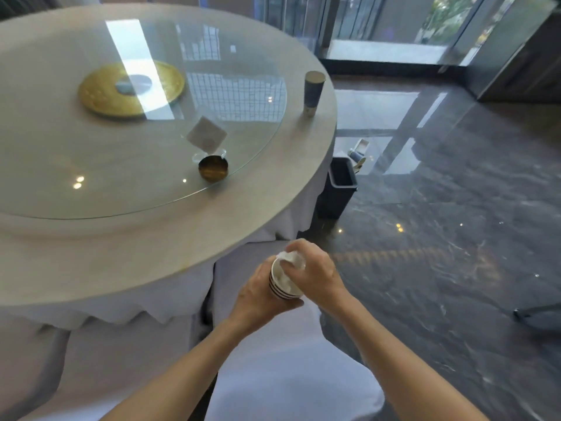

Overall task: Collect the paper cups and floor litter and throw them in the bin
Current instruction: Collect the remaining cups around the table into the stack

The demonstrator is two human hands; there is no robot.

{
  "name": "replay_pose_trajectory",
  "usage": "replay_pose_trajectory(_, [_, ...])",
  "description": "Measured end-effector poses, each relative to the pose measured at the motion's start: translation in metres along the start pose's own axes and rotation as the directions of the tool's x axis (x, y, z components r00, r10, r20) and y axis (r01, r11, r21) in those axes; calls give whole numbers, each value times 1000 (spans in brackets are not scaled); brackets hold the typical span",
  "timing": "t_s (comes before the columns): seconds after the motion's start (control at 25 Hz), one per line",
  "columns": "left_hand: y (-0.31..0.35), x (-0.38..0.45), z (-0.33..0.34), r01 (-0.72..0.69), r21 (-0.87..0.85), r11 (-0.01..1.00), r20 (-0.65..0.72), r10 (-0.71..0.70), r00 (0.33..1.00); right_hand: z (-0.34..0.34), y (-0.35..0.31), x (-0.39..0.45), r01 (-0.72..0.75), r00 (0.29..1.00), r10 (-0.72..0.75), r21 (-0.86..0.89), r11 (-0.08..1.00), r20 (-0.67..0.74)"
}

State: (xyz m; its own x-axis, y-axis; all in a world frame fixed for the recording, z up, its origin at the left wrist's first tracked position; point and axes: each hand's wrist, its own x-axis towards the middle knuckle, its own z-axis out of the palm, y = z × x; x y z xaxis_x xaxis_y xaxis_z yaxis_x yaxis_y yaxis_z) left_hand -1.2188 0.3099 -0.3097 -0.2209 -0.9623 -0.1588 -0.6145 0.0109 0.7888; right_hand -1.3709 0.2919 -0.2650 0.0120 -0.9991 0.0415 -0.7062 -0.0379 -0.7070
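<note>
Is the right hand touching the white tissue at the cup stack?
Touching. The head view shows the right hand pinching the tissue at the mouth of the cup stack.

The left hand [263,294] wraps the stacked cups [283,284], hiding their lower walls, so their number cannot be told, and the right hand [315,270] covers part of the crumpled white paper [292,259] at the rim. The round table [170,238] hides one side of the dark bin [341,185], and the litter [358,153] beyond it is too small and blurred to identify. The table is cut off at the left edge.
</note>
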Motion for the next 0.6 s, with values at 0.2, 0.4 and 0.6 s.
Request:
replay_pose_trajectory(0.2, [66, -14, 30, -128, -112, 985, -62, 122, 991, -65, 36, -42, 166, 986, -166, -1, 986, 20])
replay_pose_trajectory(0.4, [119, -30, 97, -99, -157, 983, -192, 68, 979, -148, 87, -85, 174, 982, -174, 9, 985, 75])
replay_pose_trajectory(0.6, [179, -45, 181, -101, -177, 979, -127, 79, 989, -222, 134, -127, 352, 930, -303, -261, 899, 209])
